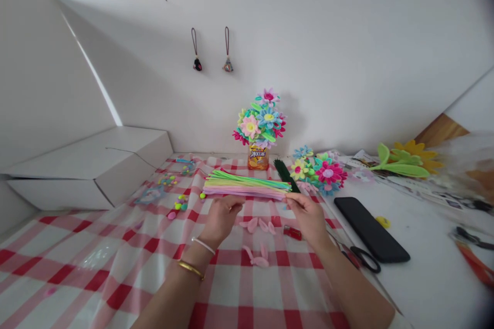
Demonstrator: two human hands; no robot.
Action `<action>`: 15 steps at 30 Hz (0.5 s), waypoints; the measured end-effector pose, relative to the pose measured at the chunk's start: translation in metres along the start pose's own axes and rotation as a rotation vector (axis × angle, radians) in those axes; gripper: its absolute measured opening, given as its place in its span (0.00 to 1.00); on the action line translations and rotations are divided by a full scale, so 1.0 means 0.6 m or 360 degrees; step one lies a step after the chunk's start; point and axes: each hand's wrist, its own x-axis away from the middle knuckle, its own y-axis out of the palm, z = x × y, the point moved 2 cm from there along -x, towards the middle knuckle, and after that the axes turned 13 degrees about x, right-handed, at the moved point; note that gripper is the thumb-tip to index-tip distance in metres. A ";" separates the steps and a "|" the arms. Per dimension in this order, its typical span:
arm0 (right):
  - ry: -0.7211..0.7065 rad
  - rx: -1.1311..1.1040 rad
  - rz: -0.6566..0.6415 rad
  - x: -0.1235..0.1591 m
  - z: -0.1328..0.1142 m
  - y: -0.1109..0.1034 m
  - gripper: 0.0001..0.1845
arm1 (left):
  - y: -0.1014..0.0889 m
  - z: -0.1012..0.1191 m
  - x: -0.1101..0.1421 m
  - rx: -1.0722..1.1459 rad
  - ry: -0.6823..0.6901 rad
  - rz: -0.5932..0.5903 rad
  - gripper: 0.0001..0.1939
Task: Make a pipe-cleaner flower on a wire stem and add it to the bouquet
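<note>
A bundle of pipe cleaners in green, yellow, pink and lilac lies across the checked cloth. At its right end, the thumb and finger of my right hand pinch the tip of a lilac pipe cleaner on the near side. My left hand is just in front of the bundle's left half, fingers curled in; whatever they may hold is hidden. Between my wrists lie bent pink pipe cleaner pieces, with more pink loops above them. A small red object sits beside my right hand.
Fuzzy flowers stand in an orange drink container; more flowers lie right of dark green stems. A black phone and scissors are at right. Pompoms and a white box are left.
</note>
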 end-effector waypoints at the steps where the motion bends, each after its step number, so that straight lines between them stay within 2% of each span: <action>1: 0.0046 0.0008 -0.0010 0.000 0.002 -0.001 0.18 | 0.000 0.001 0.000 0.0015 -0.0014 -0.0005 0.06; 4: 0.0191 0.0132 -0.0019 -0.001 0.008 -0.003 0.24 | -0.003 0.011 0.005 -0.0082 -0.0133 0.0016 0.12; 5: 0.0171 0.0207 -0.0001 -0.002 0.010 -0.003 0.24 | -0.003 0.015 0.007 -0.0162 -0.0183 0.0002 0.17; 7: -0.0032 0.0432 0.0048 -0.007 0.014 0.001 0.20 | 0.001 0.022 0.010 -0.0354 -0.0220 -0.0103 0.22; 10: -0.0365 0.0812 0.0066 -0.014 0.021 0.013 0.13 | 0.016 0.020 0.015 -0.0602 -0.0139 -0.0364 0.15; 12: -0.0427 0.0935 0.0053 -0.016 0.026 0.023 0.12 | 0.027 0.012 0.017 -0.0687 -0.0114 -0.0501 0.10; 15: -0.0462 0.1047 0.0043 -0.016 0.027 0.035 0.12 | 0.039 -0.001 0.019 -0.0670 -0.0109 -0.0595 0.07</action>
